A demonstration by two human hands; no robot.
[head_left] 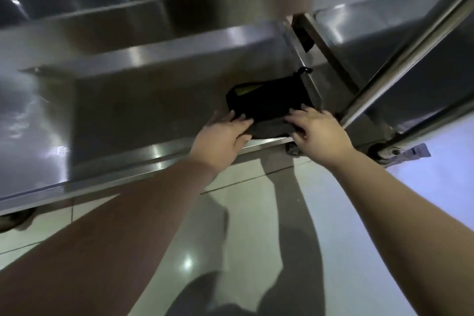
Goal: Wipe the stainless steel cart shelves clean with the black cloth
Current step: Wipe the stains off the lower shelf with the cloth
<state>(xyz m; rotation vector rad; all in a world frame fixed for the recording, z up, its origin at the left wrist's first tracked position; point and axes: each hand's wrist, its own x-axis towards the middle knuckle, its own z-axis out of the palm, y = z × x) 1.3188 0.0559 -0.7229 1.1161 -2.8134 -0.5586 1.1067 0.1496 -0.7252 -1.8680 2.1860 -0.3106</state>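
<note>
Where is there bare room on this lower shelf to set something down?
Bare steel runs left of the black cloth on the stainless steel lower shelf, between its back wall and front lip. The right corner is crowded: left hand, right hand, cloth, steel upright post.

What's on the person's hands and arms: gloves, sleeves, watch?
Nothing worn: the left hand and right hand are ungloved, no rings or watch visible. The left forearm and right forearm are uncovered to the frame edge; no sleeve shows. Picture is slightly blurred.
</note>
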